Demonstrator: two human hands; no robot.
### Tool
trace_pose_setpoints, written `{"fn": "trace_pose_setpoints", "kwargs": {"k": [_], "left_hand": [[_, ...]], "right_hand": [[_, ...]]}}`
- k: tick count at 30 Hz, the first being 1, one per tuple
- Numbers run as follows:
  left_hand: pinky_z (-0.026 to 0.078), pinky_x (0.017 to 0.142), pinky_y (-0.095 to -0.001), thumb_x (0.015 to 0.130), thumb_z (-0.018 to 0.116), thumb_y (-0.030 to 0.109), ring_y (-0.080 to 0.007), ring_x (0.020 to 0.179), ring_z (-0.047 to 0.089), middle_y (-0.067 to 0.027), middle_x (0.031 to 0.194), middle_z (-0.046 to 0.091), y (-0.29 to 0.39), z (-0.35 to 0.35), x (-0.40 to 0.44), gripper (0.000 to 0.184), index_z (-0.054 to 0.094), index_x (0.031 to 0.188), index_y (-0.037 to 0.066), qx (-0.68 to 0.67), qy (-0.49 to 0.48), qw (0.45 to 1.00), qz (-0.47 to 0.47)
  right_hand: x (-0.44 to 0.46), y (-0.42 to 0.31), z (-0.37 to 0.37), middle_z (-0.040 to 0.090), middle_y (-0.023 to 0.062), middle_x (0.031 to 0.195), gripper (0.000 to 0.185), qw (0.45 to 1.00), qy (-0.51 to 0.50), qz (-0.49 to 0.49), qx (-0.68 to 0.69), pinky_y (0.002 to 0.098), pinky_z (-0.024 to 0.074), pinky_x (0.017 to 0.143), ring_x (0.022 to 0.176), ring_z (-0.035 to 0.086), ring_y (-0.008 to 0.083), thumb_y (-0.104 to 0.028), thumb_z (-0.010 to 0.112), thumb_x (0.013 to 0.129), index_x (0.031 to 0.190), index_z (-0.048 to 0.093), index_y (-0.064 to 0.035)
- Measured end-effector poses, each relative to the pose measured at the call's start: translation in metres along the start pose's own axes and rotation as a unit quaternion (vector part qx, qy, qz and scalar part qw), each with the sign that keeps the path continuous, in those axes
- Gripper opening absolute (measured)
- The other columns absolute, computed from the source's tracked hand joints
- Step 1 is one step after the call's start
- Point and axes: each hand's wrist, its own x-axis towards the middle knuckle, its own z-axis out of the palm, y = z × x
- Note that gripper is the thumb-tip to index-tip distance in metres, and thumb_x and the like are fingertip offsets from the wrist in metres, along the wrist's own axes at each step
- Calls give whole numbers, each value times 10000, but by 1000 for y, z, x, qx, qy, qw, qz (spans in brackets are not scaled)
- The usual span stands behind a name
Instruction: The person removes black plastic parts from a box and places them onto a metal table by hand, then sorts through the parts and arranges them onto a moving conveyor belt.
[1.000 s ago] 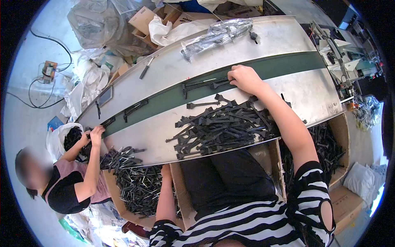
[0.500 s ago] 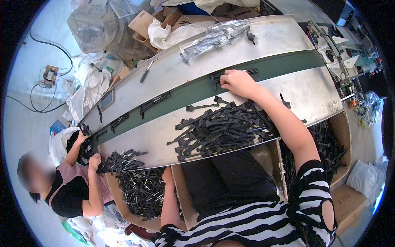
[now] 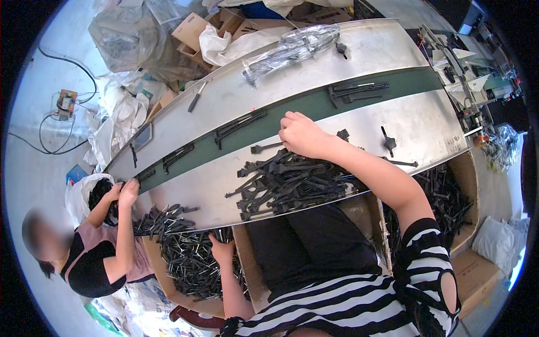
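My right hand (image 3: 306, 136) is above the near edge of the green belt, fingers curled closed; what they hold, if anything, is hidden. A slim black plastic piece (image 3: 266, 147) with a wide end reaches under it. Just below lies a heap of black plastic pieces (image 3: 292, 182) on the metal table (image 3: 418, 121). My left hand (image 3: 222, 251) is over a cardboard box (image 3: 160, 264) full of black pieces with shiny rods (image 3: 188, 261). Its thumb and a finger are apart; nothing shows between them. Sets of black parts (image 3: 359, 91) lie spaced along the green belt (image 3: 410, 84).
At the left, a co-worker's hands (image 3: 128, 194) are at the belt's end, near a smaller heap (image 3: 165, 219). A wrapped plastic bundle (image 3: 292, 53) and a screwdriver (image 3: 196, 98) lie on the far side. Another box of black parts (image 3: 446, 196) stands at my right.
The sets on the belt have shifted right. My right hand has moved left and nearer, leaving a set on the belt. My left hand has moved slightly left over the box. The co-worker's hands have come together.
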Motion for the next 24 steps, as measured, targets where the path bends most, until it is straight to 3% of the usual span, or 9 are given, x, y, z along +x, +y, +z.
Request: {"fn": "trace_pose_setpoints", "kwargs": {"k": [4, 7, 13, 17, 20, 23, 24], "left_hand": [[462, 848, -427, 574, 774, 159, -430, 978, 578, -294, 1025, 595, -34, -9, -1, 933, 278, 1350, 9, -96, 54, 993, -44], [418, 920, -369, 591, 772, 117, -338, 1061, 544, -250, 1171, 537, -63, -12, -4, 916, 285, 1352, -31, -173, 93, 978, -75], [383, 938, -310, 607, 732, 24, -217, 1008, 514, -134, 1173, 526, -109, -37, -10, 790, 360, 1299, -52, -414, 131, 900, -43], [356, 969, -319, 652, 730, 12, -230, 1042, 505, -139, 1195, 522, -117, -75, 0, 707, 389, 1267, -59, -387, 219, 896, -4], [331, 994, -321, 682, 727, 13, -236, 1080, 491, -151, 1226, 510, -111, -112, 17, 678, 389, 1262, -80, -358, 229, 903, 66], [388, 940, -317, 684, 749, 45, -226, 1018, 524, -146, 1134, 554, -76, -149, 31, 608, 441, 1194, -79, -289, 248, 919, 101], [398, 928, -315, 682, 754, 50, -217, 1009, 528, -143, 1118, 559, -68, -154, 41, 596, 450, 1180, -76, -298, 238, 915, 132]], "right_hand": [[3, 12, -10, 587, 113, 764, 79, 995, 8, 17, 99, 375, 450, 784, 839, 545, 282, -127, 642, 677, 682, 654, -49], [5, 25, -28, 598, 113, 770, 92, 988, 48, 35, 145, 385, 456, 791, 846, 554, 290, -155, 654, 703, 704, 663, -64], [-8, 66, -27, 600, 107, 790, 85, 994, 25, 110, -9, 364, 441, 823, 859, 550, 273, -129, 621, 724, 699, 661, -58], [-13, 78, -13, 589, 100, 772, 93, 993, -2, 116, -27, 363, 447, 814, 857, 548, 267, -142, 620, 736, 706, 658, -63], [-14, 74, -12, 589, 104, 769, 110, 991, 63, 107, -56, 363, 447, 814, 859, 548, 276, -174, 637, 746, 726, 656, -68], [-10, 59, -27, 611, 112, 758, 177, 994, 58, 93, 6, 376, 470, 764, 833, 583, 290, -244, 670, 747, 764, 651, -69], [-8, 53, -32, 619, 115, 750, 202, 992, -8, 116, 50, 382, 477, 740, 815, 596, 294, -265, 680, 740, 765, 649, -67]]}}
